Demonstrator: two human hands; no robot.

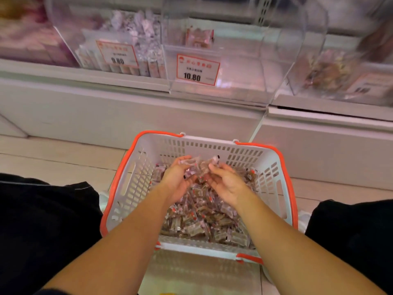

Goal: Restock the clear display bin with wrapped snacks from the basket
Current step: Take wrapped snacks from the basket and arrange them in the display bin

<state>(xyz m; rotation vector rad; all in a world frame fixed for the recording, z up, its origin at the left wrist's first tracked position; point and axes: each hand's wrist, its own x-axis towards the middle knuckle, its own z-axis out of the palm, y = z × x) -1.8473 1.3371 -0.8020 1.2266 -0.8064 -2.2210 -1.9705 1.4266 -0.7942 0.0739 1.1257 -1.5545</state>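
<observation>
A white basket (136,179) with orange rim and handles sits on the floor between my knees, holding several brown wrapped snacks (204,222). My left hand (176,179) and my right hand (225,184) are cupped together, palms up, over the basket's far half. Between them they hold a bunch of clear-wrapped snacks (200,167). Straight ahead on the shelf stands the clear display bin (244,81) with a 10.80 price tag (197,70). It looks almost bare, with a few packets (198,38) at its back.
Left of it, a clear bin (89,22) tagged 9.80 holds several wrapped items. Another bin (331,73) with brown snacks stands to the right. A white shelf base (127,116) runs below the bins. My dark-clothed knees flank the basket on the tiled floor.
</observation>
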